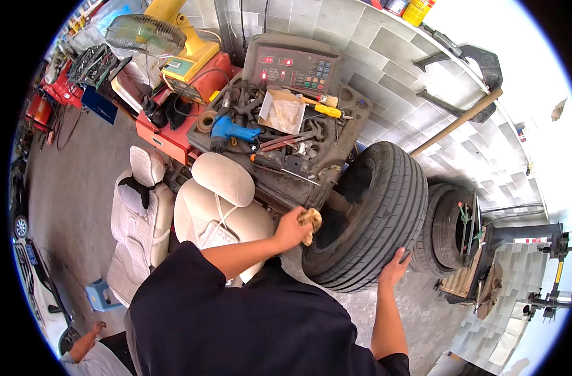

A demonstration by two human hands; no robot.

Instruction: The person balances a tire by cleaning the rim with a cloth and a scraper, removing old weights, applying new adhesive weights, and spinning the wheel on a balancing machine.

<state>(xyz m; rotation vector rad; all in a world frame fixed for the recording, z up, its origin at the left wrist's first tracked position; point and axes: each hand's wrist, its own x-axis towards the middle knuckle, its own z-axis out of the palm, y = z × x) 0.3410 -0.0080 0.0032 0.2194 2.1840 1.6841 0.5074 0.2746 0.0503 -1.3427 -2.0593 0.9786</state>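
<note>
My left hand (291,229) is closed round a crumpled tan cloth (310,224), at the near left side of a black car tire (389,216). The tire stands tilted, with its open centre facing left toward the cloth. Whether the cloth touches the tire, I cannot tell. On the tire's lower right, my right hand (395,268) holds the tread edge, its fingers partly hidden against the rubber. A wheel balancer (295,69) with a lit panel stands behind, and its shaft (338,203) points toward the tire's centre.
Tools crowd the balancer's top, among them a blue heat gun (233,131) and a yellow screwdriver (328,111). Beige car seats (142,213) stand at left. More tires (446,225) are stacked at right. Another person's arm (85,341) shows at lower left, near a blue stool (101,294).
</note>
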